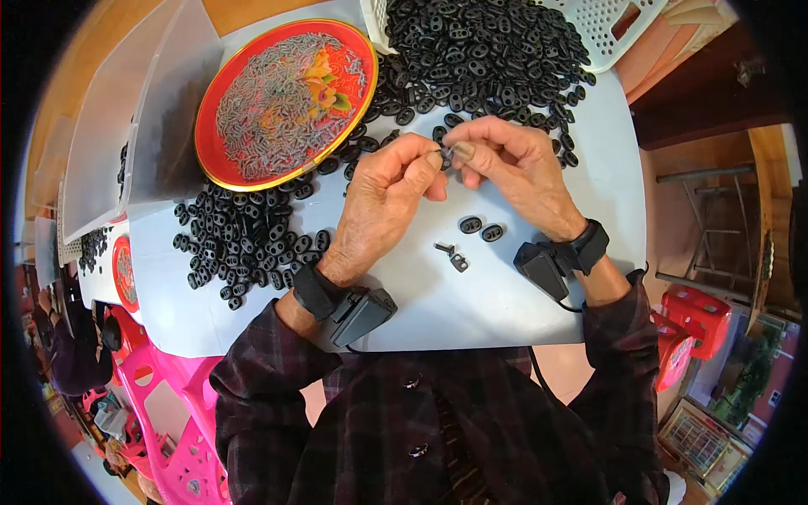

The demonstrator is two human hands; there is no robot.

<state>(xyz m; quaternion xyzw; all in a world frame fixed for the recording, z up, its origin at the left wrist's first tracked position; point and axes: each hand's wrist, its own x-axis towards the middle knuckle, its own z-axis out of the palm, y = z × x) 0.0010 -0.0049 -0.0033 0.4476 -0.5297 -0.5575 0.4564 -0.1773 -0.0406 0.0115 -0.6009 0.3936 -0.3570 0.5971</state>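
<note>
My left hand and my right hand meet over the middle of the white table, fingertips almost touching. Between the left thumb and forefinger is pinched a small dark piece, apparently one of the black ovals with two holes, like a cord lock. The right thumb and fingers are closed beside it; whatever they grip is hidden. Below the hands lie two black two-holed ovals and some small grey-black parts. A black device is strapped to each wrist.
A red, gold-rimmed tray holds many small grey, spring-like bits. Black ovals form a large heap at the back and another pile at left. A clear plastic bin, white perforated basket and pink chair surround the table.
</note>
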